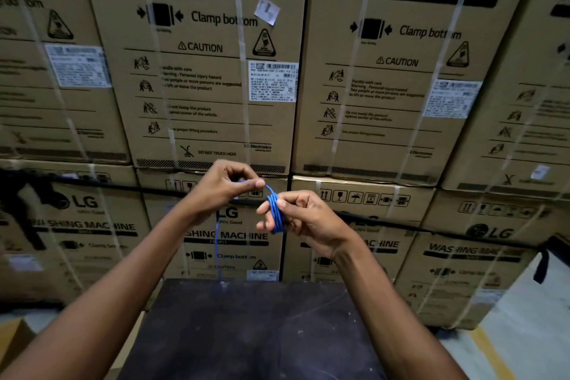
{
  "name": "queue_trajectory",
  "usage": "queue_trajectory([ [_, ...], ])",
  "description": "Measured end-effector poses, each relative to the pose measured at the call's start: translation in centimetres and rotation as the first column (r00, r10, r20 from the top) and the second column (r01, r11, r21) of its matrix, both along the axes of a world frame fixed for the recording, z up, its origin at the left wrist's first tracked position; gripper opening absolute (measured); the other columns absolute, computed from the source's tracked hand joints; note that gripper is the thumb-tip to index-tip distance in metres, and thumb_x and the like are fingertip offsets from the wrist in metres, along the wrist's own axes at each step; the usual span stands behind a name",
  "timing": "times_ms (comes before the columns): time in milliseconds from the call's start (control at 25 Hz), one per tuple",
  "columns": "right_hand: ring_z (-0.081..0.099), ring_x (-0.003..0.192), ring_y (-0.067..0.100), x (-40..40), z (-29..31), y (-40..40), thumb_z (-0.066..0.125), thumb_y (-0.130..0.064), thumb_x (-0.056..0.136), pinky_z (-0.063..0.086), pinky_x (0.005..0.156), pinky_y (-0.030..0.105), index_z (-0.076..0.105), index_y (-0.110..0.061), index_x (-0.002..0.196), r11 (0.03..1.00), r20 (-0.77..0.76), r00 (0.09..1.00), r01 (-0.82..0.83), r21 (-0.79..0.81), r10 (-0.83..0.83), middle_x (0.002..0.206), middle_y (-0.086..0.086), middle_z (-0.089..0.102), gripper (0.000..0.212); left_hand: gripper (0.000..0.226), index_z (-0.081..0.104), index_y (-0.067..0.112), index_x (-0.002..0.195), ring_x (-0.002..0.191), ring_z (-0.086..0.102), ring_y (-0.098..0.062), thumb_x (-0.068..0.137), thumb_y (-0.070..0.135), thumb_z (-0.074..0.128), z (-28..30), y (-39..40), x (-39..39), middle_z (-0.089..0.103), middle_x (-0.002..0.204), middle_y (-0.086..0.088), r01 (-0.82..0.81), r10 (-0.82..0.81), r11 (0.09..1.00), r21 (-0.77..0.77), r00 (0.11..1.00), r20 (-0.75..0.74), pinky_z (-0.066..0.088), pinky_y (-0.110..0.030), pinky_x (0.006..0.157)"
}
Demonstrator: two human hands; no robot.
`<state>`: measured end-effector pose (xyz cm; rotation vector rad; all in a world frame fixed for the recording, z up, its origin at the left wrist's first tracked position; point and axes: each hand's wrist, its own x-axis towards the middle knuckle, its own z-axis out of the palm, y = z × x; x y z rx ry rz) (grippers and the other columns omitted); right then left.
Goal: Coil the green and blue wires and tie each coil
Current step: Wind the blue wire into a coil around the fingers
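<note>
The blue wire (pixel 275 213) is wound in several loops around the fingers of my right hand (pixel 303 219), which holds the coil at chest height. My left hand (pixel 226 183) sits just up and to the left and pinches the wire's running strand between thumb and fingers. A thin tail of the blue wire hangs straight down below my left hand toward the dark table (pixel 246 333) and trails across its top. No green wire is visible in the head view.
A wall of stacked cardboard washing machine boxes (pixel 209 77) with white straps stands right behind the table. A pale floor with a yellow line (pixel 493 355) shows at the lower right. A cardboard corner (pixel 15 339) sits at the lower left.
</note>
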<state>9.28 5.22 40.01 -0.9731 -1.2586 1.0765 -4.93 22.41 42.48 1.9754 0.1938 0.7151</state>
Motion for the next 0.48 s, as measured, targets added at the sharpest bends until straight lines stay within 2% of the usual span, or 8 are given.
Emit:
queue_trajectory([
  [160,0.071,0.094,0.027,-0.2,0.2,0.4,0.048,-0.013,0.104,0.057,0.089,0.032,0.059,0.016,0.119,0.997,-0.105,0.994,0.047,0.057,-0.040,0.087,0.013,0.070,0.034,0.023,0.075,0.005,0.086,0.075,0.065,-0.004,0.100,0.006,0.057,-3.4,-0.9,0.4,0.073,0.077,0.005,0.075,-0.073,0.995,-0.062,0.997,0.029,0.050,-0.017,0.071],
  [240,0.072,0.090,0.022,-0.5,0.2,0.9,0.051,-0.015,0.103,0.055,0.088,0.032,0.063,0.012,0.117,0.992,-0.149,0.986,0.083,0.093,-0.068,0.088,0.011,0.073,0.033,0.025,0.075,0.000,0.094,0.065,0.056,-0.002,0.103,0.009,0.054,-4.8,-1.8,0.5,0.065,0.069,0.009,0.067,-0.065,0.994,-0.088,0.998,0.026,0.045,-0.017,0.063],
  [320,0.073,0.088,0.018,-0.9,0.0,1.4,0.050,-0.014,0.103,0.057,0.085,0.030,0.067,0.007,0.115,0.982,-0.226,0.968,0.141,0.125,-0.111,0.088,0.009,0.075,0.029,0.027,0.072,-0.006,0.102,0.053,0.038,0.004,0.104,0.011,0.051,-5.8,-2.7,0.5,0.050,0.058,0.015,0.037,-0.035,0.994,-0.103,0.999,0.024,0.031,-0.012,0.050],
  [360,0.073,0.089,0.019,-1.0,-0.1,1.7,0.048,-0.013,0.104,0.058,0.085,0.030,0.068,0.005,0.114,0.975,-0.273,0.952,0.178,0.132,-0.137,0.089,0.009,0.076,0.028,0.026,0.072,-0.005,0.103,0.052,0.036,0.004,0.104,0.011,0.052,-6.1,-3.2,0.4,0.050,0.059,0.016,0.032,-0.030,0.995,-0.091,0.999,0.022,0.029,-0.012,0.050],
  [440,0.074,0.091,0.021,-1.0,-0.1,2.2,0.047,-0.012,0.105,0.061,0.081,0.032,0.070,0.002,0.108,0.953,-0.301,0.930,0.266,0.149,-0.212,0.094,0.010,0.077,0.027,0.021,0.076,0.008,0.105,0.062,0.049,0.002,0.103,0.015,0.056,-7.1,-4.1,0.4,0.063,0.069,0.015,0.024,-0.023,0.999,-0.043,1.000,0.020,0.038,-0.017,0.057],
  [480,0.074,0.093,0.023,-0.9,-0.2,2.5,0.047,-0.011,0.105,0.061,0.080,0.031,0.070,0.002,0.104,0.932,-0.282,0.922,0.320,0.168,-0.266,0.099,0.012,0.076,0.027,0.020,0.077,0.018,0.105,0.068,0.055,-0.004,0.103,0.021,0.058,-7.8,-4.3,0.3,0.069,0.075,0.009,-0.002,0.002,1.000,-0.007,1.000,0.011,0.042,-0.024,0.060],
])
